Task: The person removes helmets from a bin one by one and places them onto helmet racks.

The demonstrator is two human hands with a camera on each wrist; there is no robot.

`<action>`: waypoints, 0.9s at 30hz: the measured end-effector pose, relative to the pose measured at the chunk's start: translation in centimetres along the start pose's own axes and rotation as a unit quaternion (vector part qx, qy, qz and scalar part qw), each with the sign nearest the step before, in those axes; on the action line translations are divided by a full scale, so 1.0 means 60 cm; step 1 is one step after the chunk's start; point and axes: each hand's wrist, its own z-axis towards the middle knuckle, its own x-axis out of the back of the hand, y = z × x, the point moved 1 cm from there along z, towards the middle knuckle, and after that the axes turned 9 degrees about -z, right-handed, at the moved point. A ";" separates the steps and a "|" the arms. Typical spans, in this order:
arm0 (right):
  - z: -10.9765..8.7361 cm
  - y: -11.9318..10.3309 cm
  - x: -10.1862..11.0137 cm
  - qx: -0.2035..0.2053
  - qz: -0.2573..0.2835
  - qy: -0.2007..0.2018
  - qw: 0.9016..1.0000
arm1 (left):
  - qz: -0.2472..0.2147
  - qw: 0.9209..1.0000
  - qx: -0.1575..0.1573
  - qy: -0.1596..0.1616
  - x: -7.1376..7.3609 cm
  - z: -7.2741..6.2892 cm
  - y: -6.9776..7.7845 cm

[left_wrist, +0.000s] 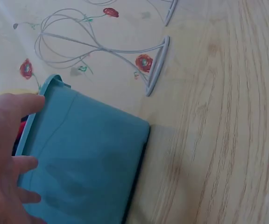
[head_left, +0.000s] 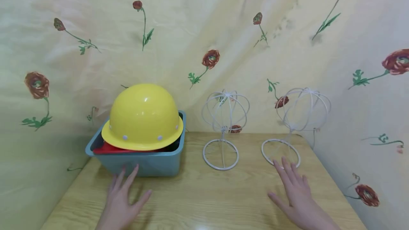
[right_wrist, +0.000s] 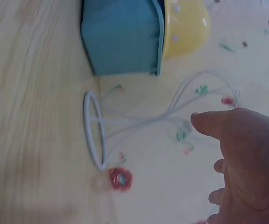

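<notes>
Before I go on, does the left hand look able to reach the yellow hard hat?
Probably yes: the left hand is empty, near the blue bin, and the yellow hard hat rises well above it with nothing on top.

a pale backdrop (head_left: 174, 34) printed with red flowers rises behind the wooden table (head_left: 214, 198).

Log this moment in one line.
left grip: empty, near blue plastic bin | right grip: empty, near rightmost white wire globe stand | yellow domed hard hat: over red item in bin
</notes>
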 end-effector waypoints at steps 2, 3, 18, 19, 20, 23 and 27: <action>0.012 -0.022 0.006 0.024 0.015 -0.002 1.000 | -0.051 0.999 -0.006 0.003 -0.002 0.004 -0.006; 0.019 -0.034 0.009 0.034 0.025 -0.003 0.999 | -0.076 0.997 -0.006 0.008 -0.002 0.005 -0.009; 0.136 -0.196 -0.029 0.140 0.183 0.027 0.973 | -0.396 0.876 0.233 0.145 0.071 0.050 -0.085; 0.144 -0.201 -0.035 0.141 0.200 0.022 0.969 | -0.413 0.868 0.233 0.149 0.074 0.052 -0.089; 0.151 -0.205 -0.040 0.142 0.217 0.015 0.966 | -0.426 0.860 0.236 0.156 0.077 0.055 -0.091; 0.174 -0.216 -0.052 0.129 0.267 -0.009 0.955 | -0.454 0.842 0.239 0.168 0.082 0.065 -0.099; 0.201 -0.230 -0.062 0.079 0.334 -0.048 0.938 | -0.462 0.834 0.232 0.192 0.090 0.086 -0.102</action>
